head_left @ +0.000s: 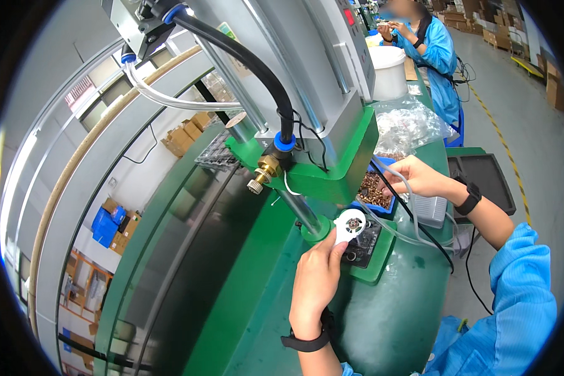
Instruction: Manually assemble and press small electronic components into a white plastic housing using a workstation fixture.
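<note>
Holding hand: left hand (316,279), lower centre of the frame, pinching a white rounded plastic part (344,234) between thumb and fingers.
Part position: centre of the frame, beside a black control panel (371,243) on a green base.
Bin hand: right hand (418,177), right of centre, at the blue plastic bin (382,210) of small brass-coloured pieces (373,193); whether it grasps one cannot be told.
Press: green-and-grey metal machine (348,166), upper centre.

A press (294,75) stands on the workbench (382,326). To its right, a bin (382,209) holds small parts (371,192); beyond that come a plastic bag (410,128), then a bucket (387,74), with another person (442,50) far right.
</note>
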Demonstrator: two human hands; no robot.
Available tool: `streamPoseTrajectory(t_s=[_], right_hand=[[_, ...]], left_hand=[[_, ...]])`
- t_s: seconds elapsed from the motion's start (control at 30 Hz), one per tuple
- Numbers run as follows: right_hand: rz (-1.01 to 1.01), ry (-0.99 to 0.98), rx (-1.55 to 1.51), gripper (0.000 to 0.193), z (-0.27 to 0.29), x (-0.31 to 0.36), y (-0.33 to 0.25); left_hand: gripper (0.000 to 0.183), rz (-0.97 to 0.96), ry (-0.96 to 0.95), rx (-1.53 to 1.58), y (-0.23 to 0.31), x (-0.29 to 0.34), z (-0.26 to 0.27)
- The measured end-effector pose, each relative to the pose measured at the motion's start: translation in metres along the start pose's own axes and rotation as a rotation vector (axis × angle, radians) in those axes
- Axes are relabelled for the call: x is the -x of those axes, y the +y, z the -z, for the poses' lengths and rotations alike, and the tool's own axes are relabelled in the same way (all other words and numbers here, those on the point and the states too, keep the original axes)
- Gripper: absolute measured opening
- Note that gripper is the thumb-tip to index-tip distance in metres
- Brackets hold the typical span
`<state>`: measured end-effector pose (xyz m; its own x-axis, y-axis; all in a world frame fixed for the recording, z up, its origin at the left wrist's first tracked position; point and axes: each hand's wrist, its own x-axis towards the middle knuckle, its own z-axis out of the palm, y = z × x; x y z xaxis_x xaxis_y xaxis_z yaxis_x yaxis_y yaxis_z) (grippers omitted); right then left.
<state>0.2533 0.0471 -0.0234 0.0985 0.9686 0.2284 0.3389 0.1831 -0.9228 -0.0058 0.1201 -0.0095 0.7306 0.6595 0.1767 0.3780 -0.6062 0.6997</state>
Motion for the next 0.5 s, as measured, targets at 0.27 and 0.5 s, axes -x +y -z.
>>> streamPoseTrajectory(t_s=[0.27,0.5], right_hand=[[0.161,-0.231,0.083,0.02,-0.026,-0.024,-0.027],[0.309,-0.366,0.153,0.015,-0.04,-0.039,-0.019]], left_hand=[[0.032,0.004,-0.027,0.034,0.002,-0.001,0.004],[0.035,-0.048,0.008,0.073,-0.007,-0.002,0.003]])
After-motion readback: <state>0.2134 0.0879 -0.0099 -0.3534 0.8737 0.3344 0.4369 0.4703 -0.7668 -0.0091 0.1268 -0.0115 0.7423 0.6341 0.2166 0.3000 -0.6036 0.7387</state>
